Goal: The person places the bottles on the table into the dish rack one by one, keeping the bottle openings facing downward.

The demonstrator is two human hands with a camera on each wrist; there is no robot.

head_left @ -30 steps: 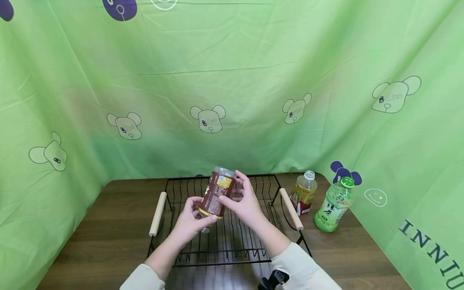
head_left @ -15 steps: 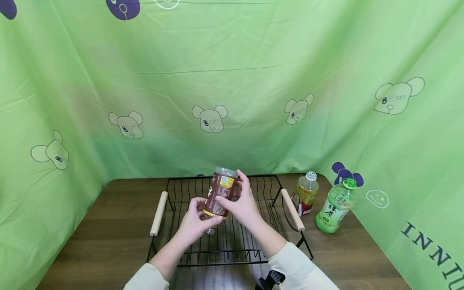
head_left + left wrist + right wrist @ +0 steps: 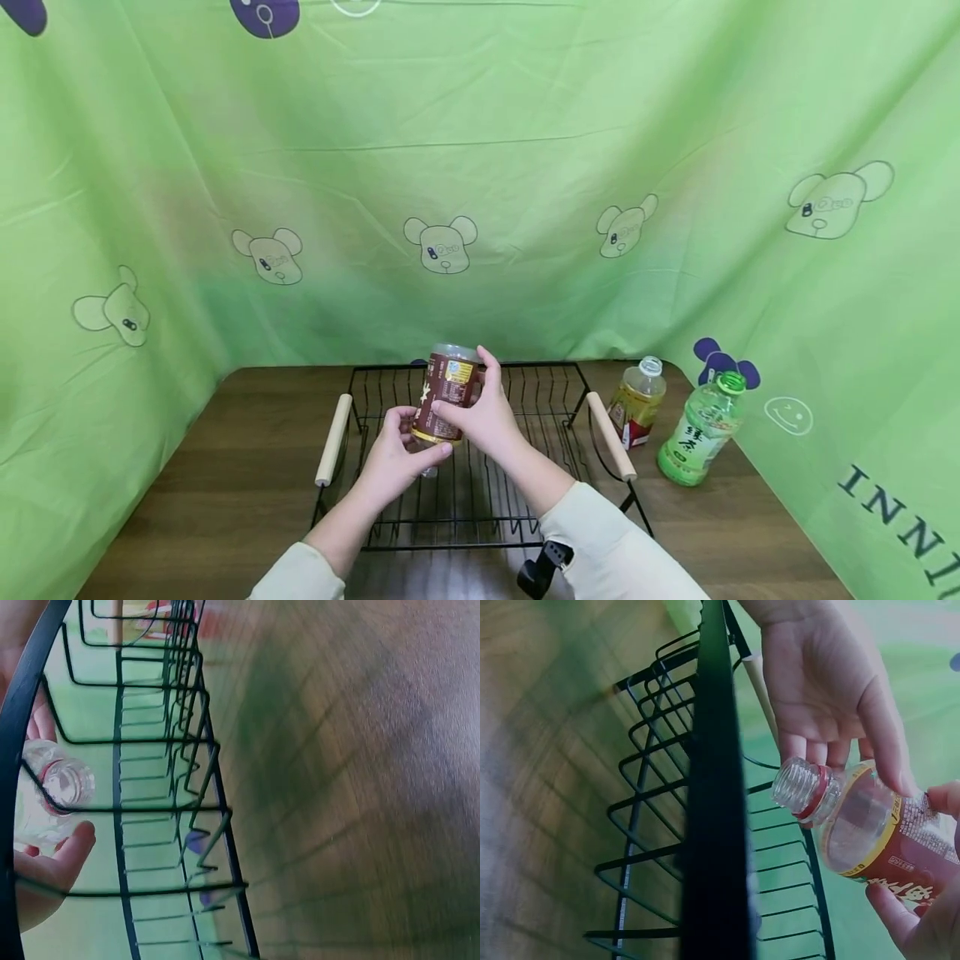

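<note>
A plastic bottle [image 3: 447, 396] with a brown and yellow label is held neck down and tilted above the black wire rack. My left hand [image 3: 393, 458] grips its lower end, near the shoulder. Higher up, my right hand [image 3: 486, 421] holds the label with thumb and fingers on opposite sides. Through the rack bars, the right wrist view shows the uncapped threaded bottle neck [image 3: 795, 787] with a red ring beneath the threads. In the left wrist view, the clear bottle mouth [image 3: 69, 786] faces the camera, and rack wires partly cover the bottle.
The black wire rack [image 3: 465, 547] stands on the wooden table [image 3: 225, 467], with a wooden handle [image 3: 333, 439] at the left and another wooden handle [image 3: 611, 435] at the right. Beyond it are an uncapped yellow-labelled bottle [image 3: 637, 403] and a green tea bottle [image 3: 701, 433]. A green curtain [image 3: 360, 183] hangs behind.
The bottle has turned somewhat more upright, still neck down, and both hands keep hold of it. The right hand has shifted left a little. The head view has drifted slightly.
</note>
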